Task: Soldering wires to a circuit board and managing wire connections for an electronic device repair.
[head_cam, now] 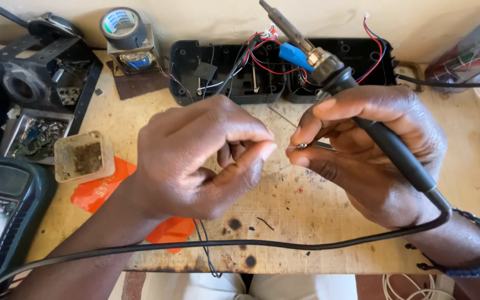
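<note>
A: Right hand [362,150], item one: wrapped around the black handle of a soldering iron [329,69], tip aimed at the far edge of the table [318,222]; thumb and forefinger of the same hand pinch a small metal part [302,146].

B: Left hand [195,161], item two?

A: Curled, fingertips drawn together just beside that part. Whether it holds a fine wire there, I cannot tell.

B: Hazards, listed?

A: One: two jobs in one hand. My judgement: if the grip shifts, the iron's barrel could swing toward the open black plastic casing [273,69] with red wires at the far edge and scorch it.

B: Two?

A: Iron's cord [223,244] runs across the near edge, under both wrists. A snag could jerk the handle.

B: Three?

A: Small part, pinched only at its end, over a cluttered table; dropped, it could be lost.

B: Nearby stock?

A: Multimeter [1,205] at the near left corner, small tin [83,156] beside it, tape roll [120,25] at the far edge.
</note>
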